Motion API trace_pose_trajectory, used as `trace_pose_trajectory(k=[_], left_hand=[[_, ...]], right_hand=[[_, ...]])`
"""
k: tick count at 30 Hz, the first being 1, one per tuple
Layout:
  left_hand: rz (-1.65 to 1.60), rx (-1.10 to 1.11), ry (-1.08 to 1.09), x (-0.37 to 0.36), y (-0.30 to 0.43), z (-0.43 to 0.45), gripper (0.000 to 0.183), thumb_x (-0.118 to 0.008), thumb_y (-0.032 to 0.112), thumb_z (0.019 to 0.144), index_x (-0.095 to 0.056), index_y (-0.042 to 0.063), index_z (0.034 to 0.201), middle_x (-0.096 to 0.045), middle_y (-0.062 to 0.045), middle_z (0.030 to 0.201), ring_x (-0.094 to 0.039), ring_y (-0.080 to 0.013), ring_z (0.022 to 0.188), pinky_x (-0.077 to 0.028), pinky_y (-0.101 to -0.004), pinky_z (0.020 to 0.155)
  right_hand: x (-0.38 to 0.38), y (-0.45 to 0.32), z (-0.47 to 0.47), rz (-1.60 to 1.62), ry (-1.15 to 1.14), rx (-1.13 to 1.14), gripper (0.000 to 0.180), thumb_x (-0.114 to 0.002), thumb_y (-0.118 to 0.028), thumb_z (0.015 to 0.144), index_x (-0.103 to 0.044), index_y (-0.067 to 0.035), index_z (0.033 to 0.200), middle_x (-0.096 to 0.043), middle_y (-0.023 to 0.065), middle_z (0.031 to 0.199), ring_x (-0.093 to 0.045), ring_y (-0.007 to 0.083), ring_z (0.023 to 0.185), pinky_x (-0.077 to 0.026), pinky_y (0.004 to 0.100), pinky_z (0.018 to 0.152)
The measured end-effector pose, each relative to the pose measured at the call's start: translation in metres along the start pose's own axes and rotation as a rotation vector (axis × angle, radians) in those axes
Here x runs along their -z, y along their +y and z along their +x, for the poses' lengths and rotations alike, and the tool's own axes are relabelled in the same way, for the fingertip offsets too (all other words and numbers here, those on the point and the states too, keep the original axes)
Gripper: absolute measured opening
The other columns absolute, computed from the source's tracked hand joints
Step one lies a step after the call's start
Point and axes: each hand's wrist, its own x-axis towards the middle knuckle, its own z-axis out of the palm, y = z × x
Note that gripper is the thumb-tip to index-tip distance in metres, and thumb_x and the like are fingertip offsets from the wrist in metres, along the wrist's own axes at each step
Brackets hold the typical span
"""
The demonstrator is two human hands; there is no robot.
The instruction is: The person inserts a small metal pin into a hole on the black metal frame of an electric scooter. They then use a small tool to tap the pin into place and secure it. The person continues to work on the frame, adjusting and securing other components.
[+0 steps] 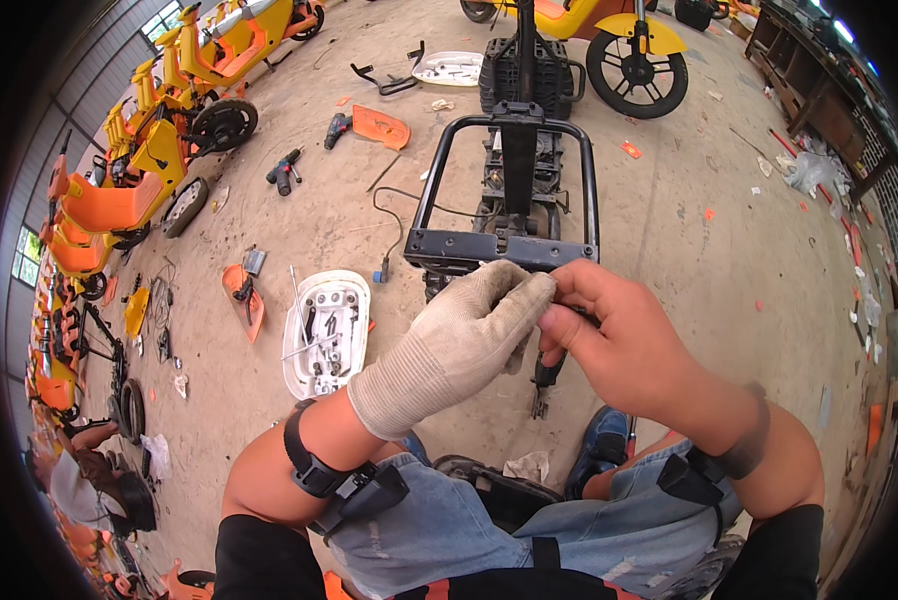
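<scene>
My left hand (pixel 467 319), in a pale knitted glove, is held up with its fingers drawn together. The bare fingertips of my right hand (pixel 617 330) meet the gloved fingertips. Whatever lies between them is mostly hidden, though a dark edge shows inside my right fingers. Just beyond the hands stands a black tubular frame (pixel 587 172) with a flat metal crossbar (pixel 464 244), part of a stripped scooter chassis (pixel 542 161). Below the fingertips a black part with a wire connector (pixel 540 397) shows; its upper end is covered by my hands.
Left of my hands, a white plastic tray (pixel 362 315) holds bolts and tools. Two cordless drills (pixel 284 172) and an orange panel (pixel 381 127) lie on the concrete floor. Yellow-orange scooters (pixel 111 199) line the left side. Another person (pixel 92 480) is low at left. A wooden bench (pixel 824 97) stands right.
</scene>
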Motion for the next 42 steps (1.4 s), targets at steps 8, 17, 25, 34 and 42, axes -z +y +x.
trace_pose_trajectory(k=[8, 17, 25, 34, 42], left_hand=[[0.002, 0.027, -0.037, 0.001, -0.002, -0.001, 0.043, -0.057, 0.041, 0.103, -0.063, 0.0, 0.112, -0.064, -0.002, 0.08, -0.059, -0.0074, 0.065, -0.049, -0.0248, 0.058], [-0.124, 0.007, -0.09, 0.005, -0.001, -0.006, 0.042, -0.062, 0.037, 0.1, -0.064, -0.003, 0.114, -0.065, -0.003, 0.083, -0.061, -0.0082, 0.068, -0.051, -0.0244, 0.061], [-0.065, 0.051, -0.124, 0.007, 0.003, -0.006, 0.041, -0.066, 0.033, 0.098, -0.065, -0.004, 0.114, -0.066, -0.006, 0.088, -0.065, -0.0104, 0.073, -0.055, -0.0256, 0.066], [-0.038, 0.011, -0.088, 0.004, 0.002, -0.006, 0.037, -0.063, 0.032, 0.099, -0.066, -0.002, 0.113, -0.063, -0.003, 0.079, -0.059, -0.0077, 0.066, -0.05, -0.0252, 0.06], [-0.082, 0.015, 0.069, 0.004, 0.004, -0.005, 0.035, -0.063, 0.033, 0.1, -0.064, -0.001, 0.106, -0.062, -0.002, 0.077, -0.059, -0.0075, 0.066, -0.049, -0.0235, 0.06]], right_hand=[[0.004, -0.01, -0.004, -0.013, -0.083, -0.057, 0.037, -0.055, 0.004, 0.096, -0.044, 0.001, 0.132, -0.068, 0.0123, 0.088, -0.067, 0.0158, 0.074, -0.054, 0.0302, 0.066], [0.004, -0.011, -0.009, -0.311, -0.055, 0.064, 0.053, -0.057, 0.008, 0.092, -0.043, -0.005, 0.141, -0.072, 0.0126, 0.081, -0.068, 0.016, 0.068, -0.055, 0.031, 0.065], [0.003, 0.001, -0.009, -0.628, 0.042, 0.348, 0.066, -0.073, -0.011, 0.086, -0.043, -0.006, 0.145, -0.068, 0.0192, 0.077, -0.068, 0.0371, 0.066, -0.051, 0.0417, 0.057], [0.003, -0.002, -0.011, -0.63, 0.022, 0.255, 0.07, -0.072, -0.003, 0.086, -0.041, -0.011, 0.149, -0.07, 0.0171, 0.085, -0.069, 0.0352, 0.074, -0.052, 0.0398, 0.064], [0.003, -0.003, -0.004, -0.198, 0.046, 0.015, 0.042, -0.058, -0.024, 0.104, -0.048, -0.005, 0.14, -0.07, 0.0104, 0.1, -0.069, 0.0173, 0.08, -0.052, 0.0318, 0.071]])
